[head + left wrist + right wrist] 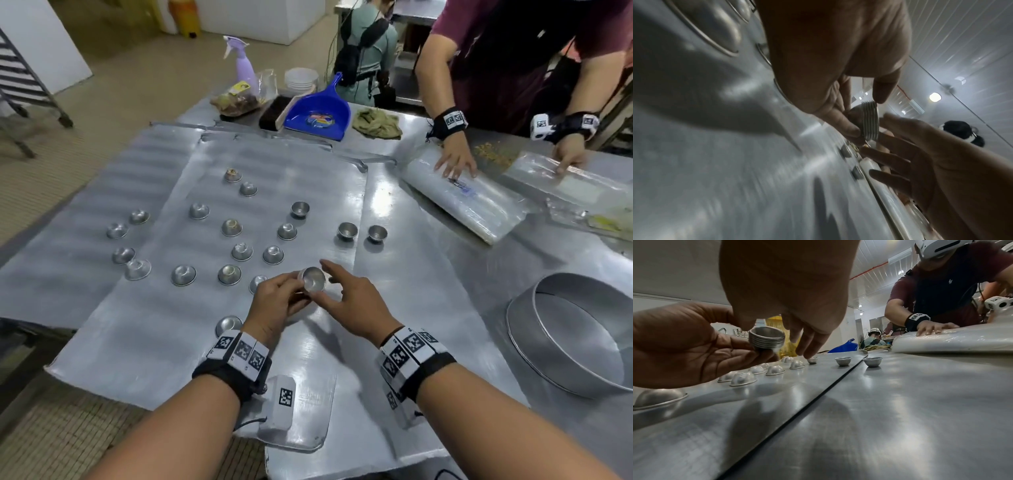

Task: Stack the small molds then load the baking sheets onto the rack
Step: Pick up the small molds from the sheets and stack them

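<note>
Left hand [274, 301] is gripping a nested stack of molds [312, 279] between thumb and curled fingers, open side up, holding it just above the near part of the middle baking sheet [191, 318]. Right hand [352, 301] is hovering just beside the stack with fingers loosely spread, grasping nothing. The head view is showing only the top mold; the left wrist view is showing the stack [869, 120] side-on and the right wrist view [766, 339] about seven ribbed rims, exact count hard to tell. Eighteen loose molds are lying on the sheets in the head view: fifteen dome-up, three upright [300, 209] [347, 230] [377, 233], one dome-up mold [258, 282] half hidden behind the left hand. Four of the loose ones are sitting on the left baking sheet [68, 274]; the rightmost upright one is sitting past the seam on the right. One round cake ring [565, 335] is resting near the table's right edge. At the far right corner a second person is pressing two hands on a plastic-wrapped roll [479, 205]; one blue dustpan [318, 113] is lying at the far edge.
</note>
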